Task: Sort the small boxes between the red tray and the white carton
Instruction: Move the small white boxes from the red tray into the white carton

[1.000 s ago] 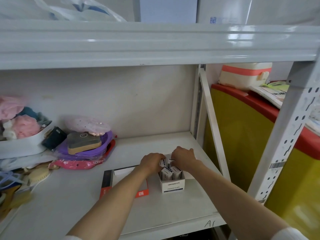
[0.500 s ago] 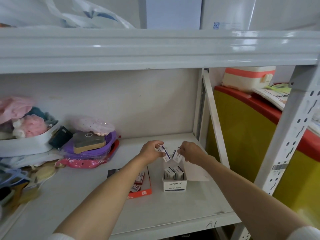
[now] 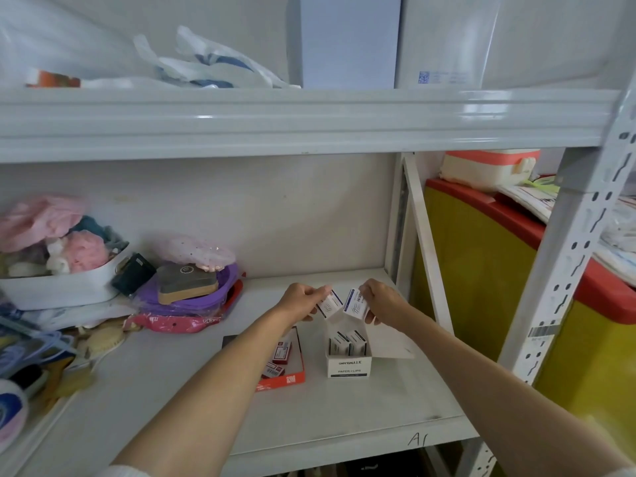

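A white carton (image 3: 349,367) marked "paper clips" stands open on the shelf, with small white boxes (image 3: 347,341) upright inside. To its left lies a flat red tray (image 3: 287,378) holding small red boxes (image 3: 281,351); my left forearm hides most of it. My left hand (image 3: 300,301) holds one small white box (image 3: 329,306) above the carton. My right hand (image 3: 382,304) holds a second small white box (image 3: 355,304) right beside the first. Both held boxes are tilted and almost touch.
Left on the shelf sit a purple tub (image 3: 192,297) with a brush block, a white basket (image 3: 62,285) of pink sponges and loose clutter. An upper shelf beam (image 3: 309,122) hangs overhead. A steel upright (image 3: 571,270) and a yellow bin with red lid (image 3: 499,280) stand right.
Both hands went into the carton, each came out with a small white box and rose above it. The view has shifted slightly, uncovering part of the red tray.
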